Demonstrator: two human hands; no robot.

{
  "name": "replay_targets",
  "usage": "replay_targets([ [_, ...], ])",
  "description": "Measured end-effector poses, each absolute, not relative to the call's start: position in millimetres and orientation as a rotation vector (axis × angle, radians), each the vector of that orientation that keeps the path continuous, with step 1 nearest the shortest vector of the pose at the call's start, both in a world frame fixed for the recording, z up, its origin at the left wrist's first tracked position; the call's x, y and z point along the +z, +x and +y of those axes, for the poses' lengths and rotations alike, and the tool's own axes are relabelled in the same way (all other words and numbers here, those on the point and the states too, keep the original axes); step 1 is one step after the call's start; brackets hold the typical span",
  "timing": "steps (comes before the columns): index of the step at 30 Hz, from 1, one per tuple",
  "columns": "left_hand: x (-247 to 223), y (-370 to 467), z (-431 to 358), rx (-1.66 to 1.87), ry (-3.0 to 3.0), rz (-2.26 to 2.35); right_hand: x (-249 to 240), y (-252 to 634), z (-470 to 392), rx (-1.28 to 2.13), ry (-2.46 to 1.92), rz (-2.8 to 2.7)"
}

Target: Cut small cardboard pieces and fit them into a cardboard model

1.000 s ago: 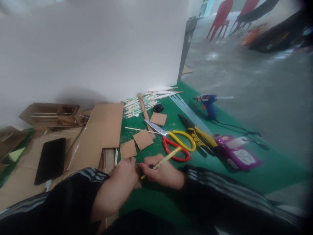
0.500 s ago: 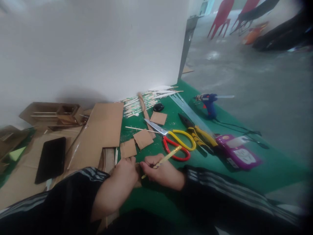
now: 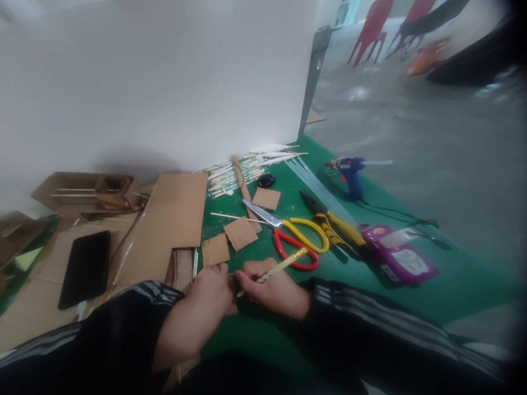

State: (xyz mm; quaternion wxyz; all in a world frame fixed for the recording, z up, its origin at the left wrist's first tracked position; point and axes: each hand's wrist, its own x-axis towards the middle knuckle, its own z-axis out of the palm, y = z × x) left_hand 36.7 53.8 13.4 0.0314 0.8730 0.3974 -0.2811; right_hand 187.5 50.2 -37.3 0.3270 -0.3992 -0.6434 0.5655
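My right hand (image 3: 275,288) is closed round a slim yellow pencil (image 3: 284,265), whose lower end is down near the cardboard. Beside it, my left hand (image 3: 209,293) has its fingers curled on a small piece of cardboard (image 3: 233,308), mostly hidden under both hands. Just beyond the left fingers lie two cardboard squares (image 3: 241,234). Scissors (image 3: 302,241) with one red and one yellow handle rest past my right hand, blades apart. A further cardboard square (image 3: 267,198) sits beyond the blades.
Yellow-black pliers (image 3: 333,219), a purple case (image 3: 399,255) and a blue glue gun (image 3: 352,175) lie on the right. White-tipped sticks (image 3: 234,175) are at the back by a white panel (image 3: 164,77). Cardboard sheets (image 3: 181,208) and a phone (image 3: 85,269) are left.
The pencil's upper end has tipped very slightly. Both hands otherwise stay in place on the cardboard.
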Motion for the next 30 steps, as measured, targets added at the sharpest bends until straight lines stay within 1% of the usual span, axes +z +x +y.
replay_targets([
  [5,14.0,37.8,54.0,-0.934,2.662,1.256,-36.9,187.0,49.2,1.551,-1.001,-1.707],
  [11,12.2,37.9,53.5,-0.944,2.668,1.278,-37.4,187.2,50.8,1.445,-1.077,-1.675],
  [17,10.3,36.3,54.3,-0.907,2.678,1.272,-36.7,188.5,50.2,1.471,-1.028,-1.719],
  [23,8.1,35.6,54.0,-0.872,2.678,1.301,-39.7,186.1,53.5,1.350,-1.136,-1.670],
  [30,6.2,34.4,54.9,-0.806,2.673,1.282,-40.8,186.2,55.1,1.356,-1.129,-1.674],
])
